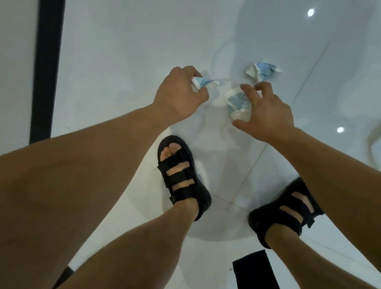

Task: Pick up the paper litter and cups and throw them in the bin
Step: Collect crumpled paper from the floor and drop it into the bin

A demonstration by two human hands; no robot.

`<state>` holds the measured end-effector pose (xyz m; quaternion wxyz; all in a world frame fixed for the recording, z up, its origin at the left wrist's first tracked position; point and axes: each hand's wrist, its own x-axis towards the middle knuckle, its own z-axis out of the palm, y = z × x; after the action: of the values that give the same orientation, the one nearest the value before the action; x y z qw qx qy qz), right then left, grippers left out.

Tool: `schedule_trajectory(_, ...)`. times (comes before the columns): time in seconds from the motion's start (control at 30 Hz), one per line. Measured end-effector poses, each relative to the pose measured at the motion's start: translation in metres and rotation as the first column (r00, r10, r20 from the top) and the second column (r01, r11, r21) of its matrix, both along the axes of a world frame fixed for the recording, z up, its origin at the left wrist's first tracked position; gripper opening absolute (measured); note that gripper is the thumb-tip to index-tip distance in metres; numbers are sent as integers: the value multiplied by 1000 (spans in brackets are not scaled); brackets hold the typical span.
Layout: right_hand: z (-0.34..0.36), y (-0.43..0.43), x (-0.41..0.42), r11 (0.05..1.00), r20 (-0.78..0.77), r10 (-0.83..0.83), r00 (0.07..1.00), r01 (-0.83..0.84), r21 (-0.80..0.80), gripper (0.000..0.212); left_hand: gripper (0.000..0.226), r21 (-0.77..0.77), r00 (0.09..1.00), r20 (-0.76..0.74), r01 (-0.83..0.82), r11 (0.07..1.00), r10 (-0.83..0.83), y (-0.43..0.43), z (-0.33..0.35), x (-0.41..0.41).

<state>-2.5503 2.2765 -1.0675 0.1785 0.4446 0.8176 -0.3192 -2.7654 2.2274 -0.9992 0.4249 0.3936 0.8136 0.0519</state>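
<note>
My left hand [179,91] grips a crumpled blue-and-white paper cup [204,82], which sticks out to the right of my fist. My right hand [265,111] hovers over a second blue-and-white paper cup [237,105] lying on its side on the white floor; the spread, curved fingers arch around it, and I cannot tell whether they touch it. A third crumpled blue-and-white piece of litter [262,69] lies on the floor just beyond my right hand. No bin is in view.
The glossy white tiled floor [128,45] reflects ceiling lights. A black stripe [47,65] runs along the left. My feet in black sandals [181,178] [286,212] stand below the hands. A dark object [255,275] sits at the bottom edge.
</note>
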Motion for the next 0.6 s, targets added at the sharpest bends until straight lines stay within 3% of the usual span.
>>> schedule_trajectory(0.13, -34, -15, -23, 995, 14, 87, 996, -87, 53, 78, 33, 1, 999, -22, -45, 999, 45, -11, -23, -25)
schedule_trajectory(0.3, -5, -5, -24, 1000, -16, 11, 1000, -10, 6, 62, 32, 17, 997, -12, -75, 997, 76, -13, 3, -36)
schedule_trajectory(0.43, 93, 16, -15, 995, -35, -76, 996, 78, 64, 62, 29, 54, 990, 54, -131, 990, 129, -5, 78, -25)
schedule_trajectory(0.6, 264, 61, -3, 977, -98, -166, 981, 178, 122, 60, 31, 144, 979, 115, -185, 972, 169, 18, 221, -9)
